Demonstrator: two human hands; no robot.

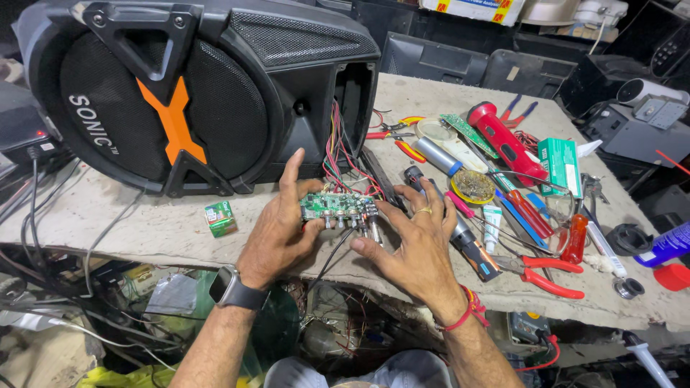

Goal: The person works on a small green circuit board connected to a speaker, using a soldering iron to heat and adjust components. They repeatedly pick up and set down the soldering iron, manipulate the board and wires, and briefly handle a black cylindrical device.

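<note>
A small green circuit board with several knob shafts along its near edge sits between both hands at the workbench's front. My left hand, with a dark watch on the wrist, grips the board's left end, thumb under, fingers up. My right hand, wearing a ring and a red thread bracelet, holds the board's right end by the fingertips. A bundle of red, green and pink wires runs from the board into the open side of a large black speaker cabinet with an orange cross on its grille.
The worn stone bench carries a small green box, a soldering iron, red-handled pliers, a red torch, screwdrivers, tubes, a green carton. Cables hang at the left. Clutter lies under the bench edge.
</note>
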